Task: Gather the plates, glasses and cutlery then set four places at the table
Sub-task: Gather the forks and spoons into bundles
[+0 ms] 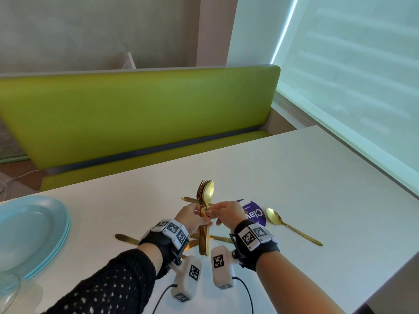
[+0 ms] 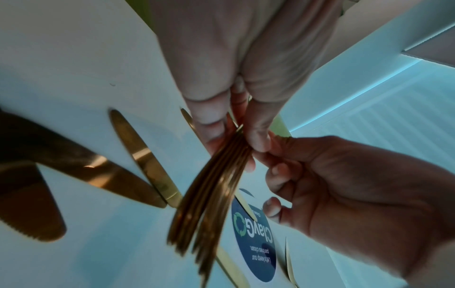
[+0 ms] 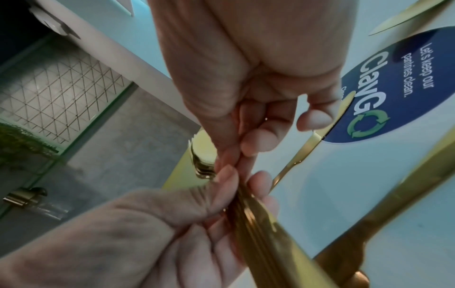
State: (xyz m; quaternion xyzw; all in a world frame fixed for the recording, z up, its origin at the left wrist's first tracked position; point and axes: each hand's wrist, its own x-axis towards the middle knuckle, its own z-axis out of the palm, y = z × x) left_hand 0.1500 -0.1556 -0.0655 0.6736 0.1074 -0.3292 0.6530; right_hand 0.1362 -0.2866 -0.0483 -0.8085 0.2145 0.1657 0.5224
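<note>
Both hands on a bundle of gold cutlery

The left hand (image 2: 236,81) holds the gold cutlery bundle (image 2: 211,187) in its grip; the right hand (image 2: 344,185) pinches its upper end. Gold knives (image 2: 145,155) and a blue round sticker (image 2: 253,241) lie on the white counter (image 2: 74,58).

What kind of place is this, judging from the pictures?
Probably an office pantry or canteen: a green padded booth bench, a white table, and a round blue sticker reading "Let's keep our pantries clean."

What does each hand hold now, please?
Left hand: grips the bundle of gold cutlery.
Right hand: pinches the same bundle.
</note>
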